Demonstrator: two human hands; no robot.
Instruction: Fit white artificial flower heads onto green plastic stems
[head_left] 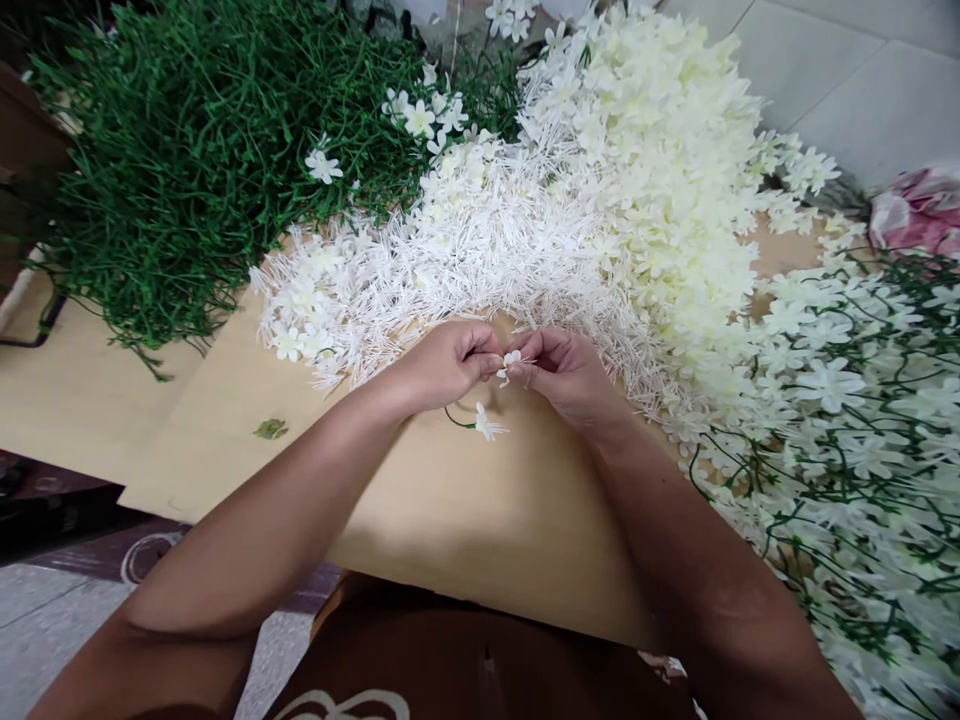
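Observation:
My left hand [446, 362] is curled shut on a thin green stem [454, 421] that carries a small white flower [487, 423] hanging below my fingers. My right hand [564, 372] pinches another small white flower [511, 362] right against the left hand's fingertips. Both hands meet above a light wooden board [465, 500], just in front of a heap of white spiky plastic pieces [480, 240].
A big pile of green plastic stems [187, 150] lies at the back left. Cream flower heads [660, 150] are heaped at the back right. Finished stems with white flowers [847, 420] cover the right side. A pink bag [919, 210] sits far right.

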